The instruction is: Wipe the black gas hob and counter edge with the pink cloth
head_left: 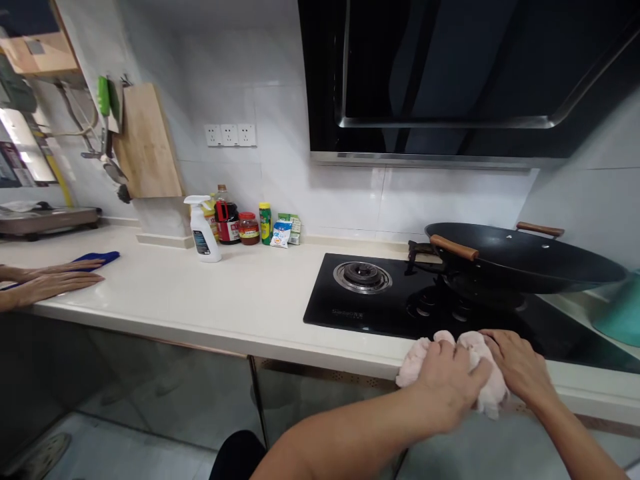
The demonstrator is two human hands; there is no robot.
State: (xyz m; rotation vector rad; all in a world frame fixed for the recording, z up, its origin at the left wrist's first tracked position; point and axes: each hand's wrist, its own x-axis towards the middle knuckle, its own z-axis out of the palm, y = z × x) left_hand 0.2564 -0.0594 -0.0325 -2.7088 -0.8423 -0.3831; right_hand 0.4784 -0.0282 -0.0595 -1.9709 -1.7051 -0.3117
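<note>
A pale pink cloth (491, 383) is bunched over the front edge of the counter, just before the gas stove (380, 320). My left hand (453, 383) is closed on it, with folds pushing up around the fingers. Beside it, my right hand (520, 363) has its fingers curled onto the cloth's right side; the fingertips are partly hidden. On the stove, a large black wok (515, 250) with wooden handles sits over the right burner, while the left burner (363, 276) is bare.
At the far left, another person's hands (60, 283) press a blue cloth (103, 257) on the counter (200, 300). A white spray bottle (204, 233), a sauce jar (249, 229) and other condiments stand near the wall. The range hood (440, 80) overhangs the stove. A teal container (620, 313) is at right.
</note>
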